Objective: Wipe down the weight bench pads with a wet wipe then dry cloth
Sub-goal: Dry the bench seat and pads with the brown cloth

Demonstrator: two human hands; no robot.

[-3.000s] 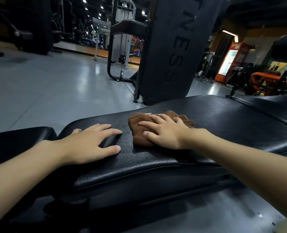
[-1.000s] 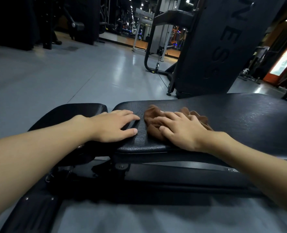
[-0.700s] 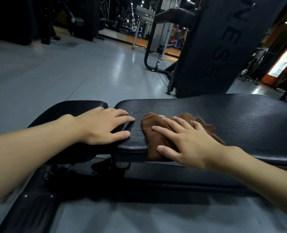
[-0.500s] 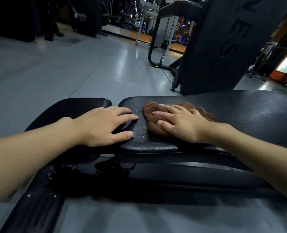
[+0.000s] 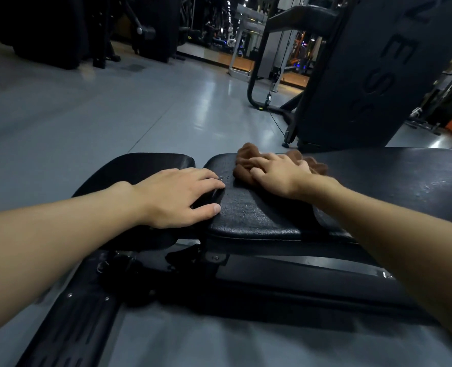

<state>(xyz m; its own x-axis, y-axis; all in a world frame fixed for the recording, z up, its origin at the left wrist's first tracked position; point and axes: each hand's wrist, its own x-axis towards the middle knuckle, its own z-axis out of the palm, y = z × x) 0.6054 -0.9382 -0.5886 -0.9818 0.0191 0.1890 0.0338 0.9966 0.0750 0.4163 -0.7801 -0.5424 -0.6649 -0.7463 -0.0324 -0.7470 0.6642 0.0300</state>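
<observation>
The back pad [image 5: 259, 215] is covered in black leather-look vinyl, finely grained and matt, with a dull sheen and small wet-looking specks towards its 9 o'clock end. The seat pad [image 5: 140, 165], at 9 o'clock of it, is upholstered alike but looks smoother. The brown cloth [image 5: 243, 168] is soft, napped and crumpled. The bench frame [image 5: 285, 276] is black painted metal, semi-gloss. At 12 o'clock the grey floor [image 5: 113, 115] is smooth and reflective.

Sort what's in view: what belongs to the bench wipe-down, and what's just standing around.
In the job:
brown cloth, under the right hand
long bench pad
short seat pad
left hand, resting across both pads

Just around:
lettered black upright
cable machine
grey floor
</observation>
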